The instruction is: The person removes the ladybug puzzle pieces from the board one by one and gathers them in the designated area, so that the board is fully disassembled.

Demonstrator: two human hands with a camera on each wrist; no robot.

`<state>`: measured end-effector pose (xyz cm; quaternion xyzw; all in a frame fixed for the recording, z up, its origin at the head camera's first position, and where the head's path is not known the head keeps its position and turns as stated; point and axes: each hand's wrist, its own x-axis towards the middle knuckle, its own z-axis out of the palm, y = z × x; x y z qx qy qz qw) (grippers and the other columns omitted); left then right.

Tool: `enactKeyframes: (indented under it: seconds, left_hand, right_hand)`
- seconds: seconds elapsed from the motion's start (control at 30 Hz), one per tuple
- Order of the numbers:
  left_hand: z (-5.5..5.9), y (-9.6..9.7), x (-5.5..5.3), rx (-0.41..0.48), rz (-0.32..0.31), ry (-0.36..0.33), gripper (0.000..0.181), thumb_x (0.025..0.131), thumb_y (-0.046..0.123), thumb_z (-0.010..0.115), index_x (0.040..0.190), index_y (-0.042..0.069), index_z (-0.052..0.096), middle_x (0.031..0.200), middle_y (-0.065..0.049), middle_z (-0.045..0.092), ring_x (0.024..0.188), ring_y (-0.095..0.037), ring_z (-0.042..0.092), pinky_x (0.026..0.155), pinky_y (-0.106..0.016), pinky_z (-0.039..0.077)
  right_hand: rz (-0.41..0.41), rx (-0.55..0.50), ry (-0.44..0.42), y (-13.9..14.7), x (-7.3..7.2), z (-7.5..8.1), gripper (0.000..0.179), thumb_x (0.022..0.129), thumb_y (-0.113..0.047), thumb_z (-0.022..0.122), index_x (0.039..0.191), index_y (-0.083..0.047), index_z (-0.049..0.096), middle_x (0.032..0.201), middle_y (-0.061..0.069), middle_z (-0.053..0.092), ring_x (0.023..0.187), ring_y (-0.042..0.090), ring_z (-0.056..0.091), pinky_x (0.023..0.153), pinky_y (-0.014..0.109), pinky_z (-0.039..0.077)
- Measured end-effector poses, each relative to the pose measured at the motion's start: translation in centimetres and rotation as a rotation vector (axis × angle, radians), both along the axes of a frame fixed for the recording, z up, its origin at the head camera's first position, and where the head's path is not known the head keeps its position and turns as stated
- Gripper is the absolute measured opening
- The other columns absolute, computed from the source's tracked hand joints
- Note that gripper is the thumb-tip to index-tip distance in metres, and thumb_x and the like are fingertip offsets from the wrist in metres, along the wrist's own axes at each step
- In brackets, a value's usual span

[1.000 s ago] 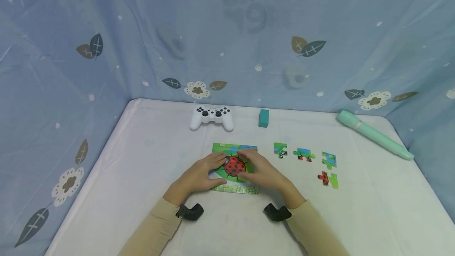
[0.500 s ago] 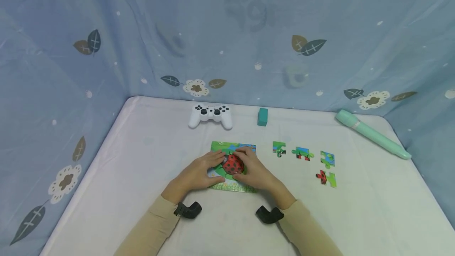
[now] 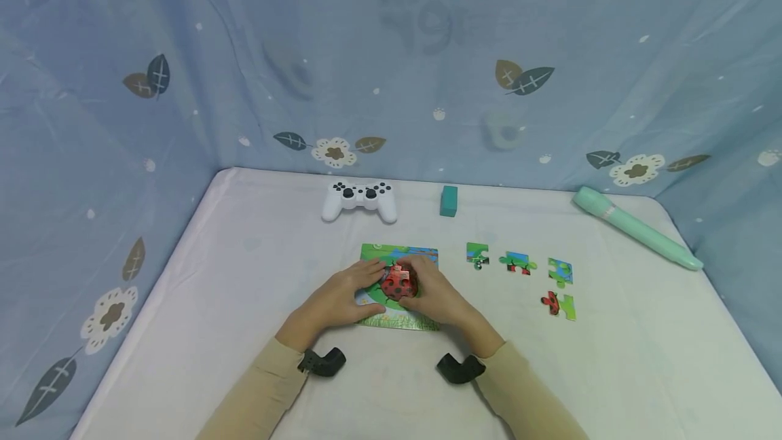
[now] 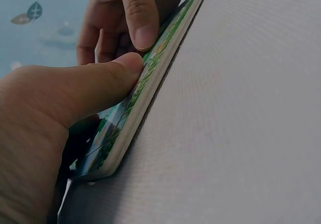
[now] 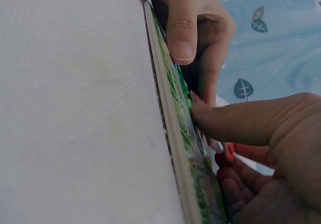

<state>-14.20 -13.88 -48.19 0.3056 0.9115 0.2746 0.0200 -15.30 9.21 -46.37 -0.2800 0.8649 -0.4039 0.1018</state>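
A ladybug jigsaw puzzle [image 3: 397, 318] lies flat on the white cloth, with a green border and a red, spotted bug in the middle. My left hand [image 3: 336, 299] rests on its left part, thumb and fingers fairly straight and spread over the picture. From the right side my right hand [image 3: 441, 296] reaches over the bug and pinches a red puzzle piece [image 3: 401, 273], which stands tilted up from the picture. In the right wrist view, red of that puzzle piece [image 5: 228, 151] shows by the fingers, its rest hidden. The left wrist view shows both thumbs over the puzzle's grassy edge [image 4: 138, 101].
Several loose puzzle pieces lie to the right, among them a corner piece [image 3: 478, 254] and a red-and-green piece [image 3: 565, 305]. A white game controller [image 3: 359, 201], a teal block [image 3: 449, 201] and a mint-green wand-like object [image 3: 638, 228] lie behind. Blue curtains [image 3: 391, 87] stand around.
My right hand has moved slightly left and closed in on the bug, and a red piece there now tilts up. The left hand has stayed nearly in place.
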Motion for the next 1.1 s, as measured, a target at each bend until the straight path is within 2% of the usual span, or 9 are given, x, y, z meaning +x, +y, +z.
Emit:
enactKeyframes:
  seconds: [0.2,0.43,0.63,0.73,1.0,1.1]
  left_hand:
    - [-0.1,0.0,-0.1,-0.003,0.004,0.000,0.072,0.082,0.048,0.068,0.138,0.008,0.049,0.146,-0.007,0.044,0.137,-0.030,0.038,0.113,-0.043,0.034]
    - [0.0,0.1,-0.1,-0.006,0.006,-0.006,0.072,0.082,0.048,0.068,0.138,0.008,0.049,0.146,-0.007,0.044,0.137,-0.030,0.038,0.113,-0.043,0.034]
    - [0.1,0.1,0.0,-0.013,0.010,-0.014,0.072,0.082,0.048,0.068,0.138,0.008,0.049,0.147,-0.007,0.043,0.137,-0.031,0.037,0.113,-0.043,0.034]
    - [0.1,0.0,0.0,-0.010,0.014,-0.010,0.071,0.082,0.048,0.069,0.138,0.008,0.049,0.146,-0.007,0.044,0.137,-0.030,0.038,0.113,-0.043,0.034]
    - [0.0,0.1,0.1,0.001,-0.001,-0.031,0.071,0.082,0.048,0.068,0.138,0.007,0.050,0.147,-0.006,0.043,0.138,-0.030,0.036,0.114,-0.044,0.033]
    - [0.0,0.0,0.1,-0.008,0.004,-0.029,0.071,0.082,0.049,0.068,0.137,0.008,0.050,0.147,-0.005,0.043,0.138,-0.029,0.036,0.114,-0.043,0.032]
  right_hand:
    - [-0.005,-0.012,0.023,0.5,-0.1,-0.3,0.059,0.084,-0.007,0.069,0.138,-0.006,0.044,0.128,0.010,0.052,0.108,0.021,0.054,0.091,0.041,0.050]
    - [-0.011,-0.034,0.081,0.8,-0.3,-0.7,0.059,0.085,-0.009,0.070,0.138,-0.006,0.045,0.131,0.011,0.053,0.114,0.025,0.055,0.095,0.044,0.050]
    - [-0.016,-0.067,0.071,1.1,-0.5,-0.2,0.059,0.085,-0.010,0.070,0.138,-0.005,0.046,0.129,0.012,0.054,0.107,0.024,0.058,0.092,0.044,0.051]
    - [-0.011,-0.075,0.051,1.6,-0.7,0.2,0.059,0.086,-0.011,0.070,0.139,-0.005,0.046,0.129,0.011,0.054,0.110,0.024,0.057,0.094,0.044,0.050]
    - [-0.046,-0.104,0.080,4.8,-0.7,1.5,0.059,0.083,-0.007,0.072,0.137,-0.004,0.048,0.124,0.011,0.057,0.111,0.029,0.057,0.098,0.044,0.049]
    - [-0.069,-0.080,0.089,6.6,-0.3,1.8,0.058,0.084,-0.008,0.071,0.137,-0.005,0.048,0.125,0.010,0.056,0.111,0.028,0.056,0.098,0.044,0.049]
